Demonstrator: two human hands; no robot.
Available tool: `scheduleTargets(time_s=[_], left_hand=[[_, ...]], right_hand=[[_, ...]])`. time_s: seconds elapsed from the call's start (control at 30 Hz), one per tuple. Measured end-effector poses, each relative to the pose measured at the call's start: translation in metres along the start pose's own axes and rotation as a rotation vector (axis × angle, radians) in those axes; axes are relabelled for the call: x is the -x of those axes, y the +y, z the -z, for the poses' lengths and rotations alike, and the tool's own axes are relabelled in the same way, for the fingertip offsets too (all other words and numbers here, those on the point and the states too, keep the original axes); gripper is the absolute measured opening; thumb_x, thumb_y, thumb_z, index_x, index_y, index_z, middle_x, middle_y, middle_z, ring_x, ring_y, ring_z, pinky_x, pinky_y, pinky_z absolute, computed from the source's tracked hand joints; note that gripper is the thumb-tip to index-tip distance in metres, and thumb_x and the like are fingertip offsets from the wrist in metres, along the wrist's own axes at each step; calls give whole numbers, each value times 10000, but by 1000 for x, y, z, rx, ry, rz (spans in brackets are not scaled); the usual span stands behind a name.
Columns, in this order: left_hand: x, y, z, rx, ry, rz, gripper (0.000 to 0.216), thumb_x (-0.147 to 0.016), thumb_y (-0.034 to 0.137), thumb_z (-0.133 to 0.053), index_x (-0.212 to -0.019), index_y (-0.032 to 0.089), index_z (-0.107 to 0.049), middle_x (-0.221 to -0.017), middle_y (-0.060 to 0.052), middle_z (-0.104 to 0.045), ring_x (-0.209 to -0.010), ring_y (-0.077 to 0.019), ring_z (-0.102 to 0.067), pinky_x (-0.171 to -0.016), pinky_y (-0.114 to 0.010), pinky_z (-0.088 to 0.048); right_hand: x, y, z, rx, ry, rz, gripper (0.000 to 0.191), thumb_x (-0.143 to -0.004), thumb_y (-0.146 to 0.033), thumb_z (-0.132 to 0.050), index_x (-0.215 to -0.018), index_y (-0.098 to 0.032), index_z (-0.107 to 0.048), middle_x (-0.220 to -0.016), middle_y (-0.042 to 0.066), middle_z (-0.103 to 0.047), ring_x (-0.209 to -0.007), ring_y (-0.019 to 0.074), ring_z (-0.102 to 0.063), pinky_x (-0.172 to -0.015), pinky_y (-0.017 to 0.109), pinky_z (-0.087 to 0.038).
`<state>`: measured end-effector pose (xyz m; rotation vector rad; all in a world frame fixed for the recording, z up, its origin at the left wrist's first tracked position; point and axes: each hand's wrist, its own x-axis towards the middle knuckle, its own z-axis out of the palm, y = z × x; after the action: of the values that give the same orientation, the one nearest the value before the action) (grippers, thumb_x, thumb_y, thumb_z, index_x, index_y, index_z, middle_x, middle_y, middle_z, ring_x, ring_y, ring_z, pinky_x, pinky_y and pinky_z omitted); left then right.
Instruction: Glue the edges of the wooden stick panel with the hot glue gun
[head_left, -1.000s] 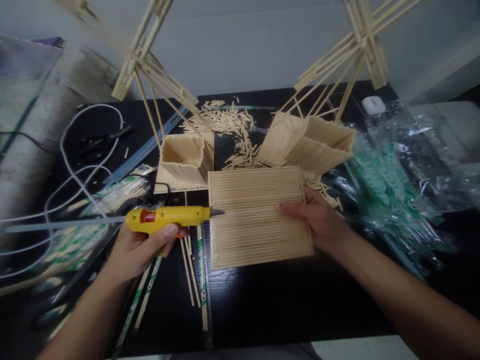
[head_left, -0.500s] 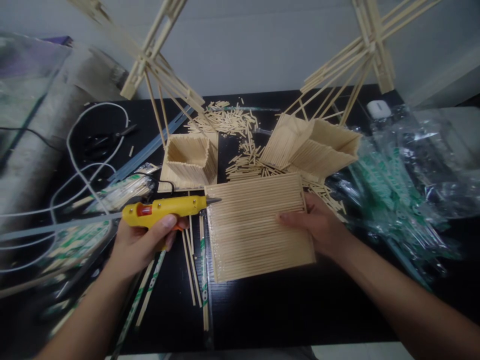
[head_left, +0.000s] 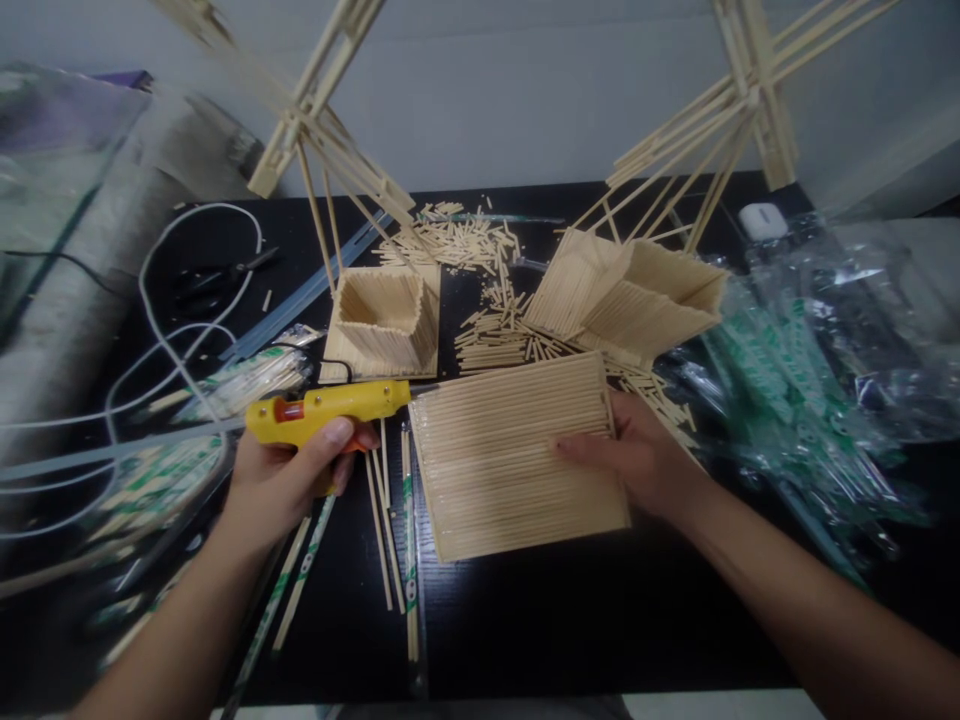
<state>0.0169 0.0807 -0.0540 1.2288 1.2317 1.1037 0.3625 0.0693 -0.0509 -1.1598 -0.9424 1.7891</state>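
My left hand (head_left: 281,485) grips a yellow glue gun (head_left: 330,405) with a finger on its orange trigger. Its nozzle points right, at the upper left corner of a flat panel of glued wooden sticks (head_left: 510,455) that lies on the black table (head_left: 600,610). My right hand (head_left: 637,450) holds the panel's right edge, thumb on top. The panel lies slightly turned, its right side farther from me. A clear glue stick pokes out of the gun's back to the left.
Behind the panel stand a square stick box (head_left: 386,320) and a larger tilted stick structure (head_left: 630,290), both with tall stick frames. Cut stick bits (head_left: 465,240) litter the far middle. White cables (head_left: 180,330) and wrapped chopsticks (head_left: 247,385) lie left, plastic wrappers (head_left: 810,370) right.
The glue gun's nozzle has drawn up and back from the panel's left edge toward its upper left corner. The panel has been turned slightly counter-clockwise under my right hand.
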Motion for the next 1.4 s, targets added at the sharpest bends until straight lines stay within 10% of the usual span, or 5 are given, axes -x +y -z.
scheduleTargets(time_s=[0.5, 0.83, 1.4], left_hand=[[9, -12, 10, -129, 46, -9, 223, -1031, 551, -749, -925, 390, -863, -854, -95, -832, -529, -233, -610, -429, -349, -460], [6, -11, 6, -226, 129, 14, 525, -867, 714, -916, -761, 203, -863, -589, -44, -738, -420, -161, -600, -363, -254, -474], [6, -12, 9, -289, 50, -12, 486, -930, 648, -889, -684, 238, -803, -517, -14, -656, -390, -149, -570, -340, -230, -417]], right_hand=[[-2, 3, 4, 101, 129, 63, 329, -729, -413, -1093, -983, -286, -925, -1031, 55, -925, -1011, 345, -863, -927, 471, -687], [-1, 2, 2, 140, 116, 66, 363, -739, -446, -1092, -1022, -301, -917, -1065, 57, -924, -1073, 374, -863, -989, 527, -692], [-2, 5, 4, 157, 147, 80, 352, -748, -469, -1086, -1005, -296, -920, -1055, 57, -925, -1050, 369, -860, -955, 508, -697]])
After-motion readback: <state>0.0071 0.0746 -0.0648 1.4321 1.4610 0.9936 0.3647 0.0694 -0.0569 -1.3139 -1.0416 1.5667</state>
